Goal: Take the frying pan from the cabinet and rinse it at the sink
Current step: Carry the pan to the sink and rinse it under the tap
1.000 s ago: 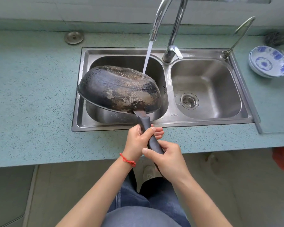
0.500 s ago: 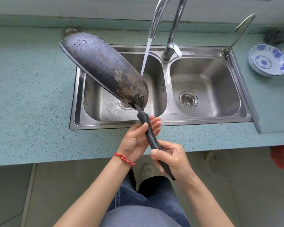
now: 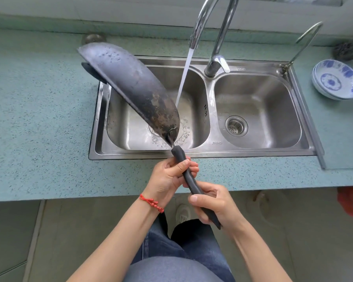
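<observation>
The black frying pan [image 3: 135, 86] is tilted nearly on edge above the left basin of the steel double sink [image 3: 253, 152], its stained, wet underside facing me. Its dark handle runs down toward me. My left hand [image 3: 168, 178] grips the upper part of the handle, and my right hand [image 3: 211, 202] grips the lower end. Water [image 3: 183, 78] streams from the tall chrome faucet [image 3: 214, 37] into the left basin, just right of the pan and not touching it.
A stack of blue-and-white bowls [image 3: 337, 81] stands on the counter at right, with a steel scourer [image 3: 345, 50] behind it. A thin second tap [image 3: 302, 43] rises at the sink's right corner. The teal countertop [image 3: 39, 123] spreads to the left.
The pan swung from lying bottom-up under the stream to standing on edge, its far rim lifted up and to the left, out of the water. Both hands stayed on the handle.
</observation>
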`<state>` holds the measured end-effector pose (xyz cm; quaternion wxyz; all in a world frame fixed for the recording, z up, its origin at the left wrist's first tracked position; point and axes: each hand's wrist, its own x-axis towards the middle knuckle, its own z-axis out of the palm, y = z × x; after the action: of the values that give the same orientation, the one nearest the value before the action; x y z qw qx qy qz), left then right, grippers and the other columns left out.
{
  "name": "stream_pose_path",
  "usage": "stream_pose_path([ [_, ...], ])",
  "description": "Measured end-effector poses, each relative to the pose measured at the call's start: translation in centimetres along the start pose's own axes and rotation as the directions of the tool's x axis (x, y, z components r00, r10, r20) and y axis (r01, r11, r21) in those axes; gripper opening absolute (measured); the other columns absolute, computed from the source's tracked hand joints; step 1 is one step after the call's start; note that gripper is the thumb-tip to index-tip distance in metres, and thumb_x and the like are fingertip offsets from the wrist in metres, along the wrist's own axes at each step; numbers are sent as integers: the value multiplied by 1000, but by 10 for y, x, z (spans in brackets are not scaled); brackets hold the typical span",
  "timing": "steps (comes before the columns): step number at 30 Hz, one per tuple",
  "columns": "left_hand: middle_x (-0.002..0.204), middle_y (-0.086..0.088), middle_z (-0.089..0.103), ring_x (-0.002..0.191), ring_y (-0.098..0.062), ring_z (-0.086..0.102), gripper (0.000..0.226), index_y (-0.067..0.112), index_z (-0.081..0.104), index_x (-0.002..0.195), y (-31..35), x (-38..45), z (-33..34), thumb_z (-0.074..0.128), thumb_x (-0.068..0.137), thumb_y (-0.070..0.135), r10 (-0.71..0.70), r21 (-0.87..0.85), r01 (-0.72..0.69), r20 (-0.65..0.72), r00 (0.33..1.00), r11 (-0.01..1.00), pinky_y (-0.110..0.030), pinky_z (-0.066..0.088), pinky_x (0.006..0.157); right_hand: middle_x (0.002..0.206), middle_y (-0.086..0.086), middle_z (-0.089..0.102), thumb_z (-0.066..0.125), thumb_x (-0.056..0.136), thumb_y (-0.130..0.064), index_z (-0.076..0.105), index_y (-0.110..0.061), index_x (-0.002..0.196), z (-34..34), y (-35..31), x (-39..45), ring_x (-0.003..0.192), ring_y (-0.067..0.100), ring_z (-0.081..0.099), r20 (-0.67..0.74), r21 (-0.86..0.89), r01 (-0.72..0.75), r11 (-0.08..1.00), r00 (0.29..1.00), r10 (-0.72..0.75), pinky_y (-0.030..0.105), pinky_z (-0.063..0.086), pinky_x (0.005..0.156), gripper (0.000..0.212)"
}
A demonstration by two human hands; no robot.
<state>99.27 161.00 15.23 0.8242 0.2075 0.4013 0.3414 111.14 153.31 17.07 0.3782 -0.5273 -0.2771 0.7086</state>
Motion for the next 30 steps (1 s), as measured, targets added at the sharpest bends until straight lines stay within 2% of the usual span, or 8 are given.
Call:
stream_pose_path([
  [5,60,3,68,56,-5,62,4,8,58,77,0,-6,-3,58,80,10,65,121,-54,-88,994,991,-19,46,52,59,9,34,63,64,-16,55,1,90,12,6,2,33,8,30,126,245,-32,969,992,0,13,26,33,32],
  [8,59,3,66,55,-5,61,15,8,58,77,-1,-8,-3,64,68,18,45,-10,-46,-62,997,999,-17,49,51,55,4,42,63,65,-14,49,-3,81,16,5,3,33,5,33,170,329,-38,943,985,-19,12,29,32,24],
  [12,66,-2,69,61,-9,67,54,3,64,77,-2,-6,-7,89,36,26,-53,-288,53,8,999,956,-18,54,56,58,-2,49,76,63,-21,47,-8,73,16,6,5,35,2,37,245,410,-76,909,969,-29,11,31,31,34],
  [16,66,-5,69,57,-12,67,62,2,64,80,4,-8,-8,92,28,19,-93,-361,102,45,995,927,-15,48,40,59,-4,50,74,66,-21,62,-12,79,18,4,6,36,0,40,320,442,-138,886,947,-13,11,31,31,19],
  [20,62,0,67,55,-6,63,14,7,68,68,9,-11,-7,68,63,20,-22,-182,18,-18,1000,983,-17,53,53,61,2,51,57,72,-12,60,-10,76,16,-5,7,37,7,41,305,323,-139,936,952,36,14,32,33,6],
  [23,58,1,67,53,-5,62,12,4,60,73,11,-13,-4,52,77,12,18,-100,-23,-51,999,995,-16,53,53,63,9,54,57,74,-12,54,-2,76,11,-12,8,38,14,42,267,140,-74,987,963,34,18,35,36,11],
  [27,55,1,67,52,-6,62,37,9,69,57,11,-13,-2,47,86,7,55,-13,-57,-89,994,998,-16,51,55,54,16,52,48,80,-12,60,-3,74,8,-18,8,39,22,44,191,-143,13,990,981,15,26,37,42,16],
  [30,55,-2,67,52,-8,63,23,3,61,67,12,-12,0,47,86,2,91,-45,-97,-132,987,994,-17,53,54,68,21,55,47,82,-15,56,4,83,13,-13,7,49,27,44,102,-201,53,978,994,-33,30,37,43,21],
])
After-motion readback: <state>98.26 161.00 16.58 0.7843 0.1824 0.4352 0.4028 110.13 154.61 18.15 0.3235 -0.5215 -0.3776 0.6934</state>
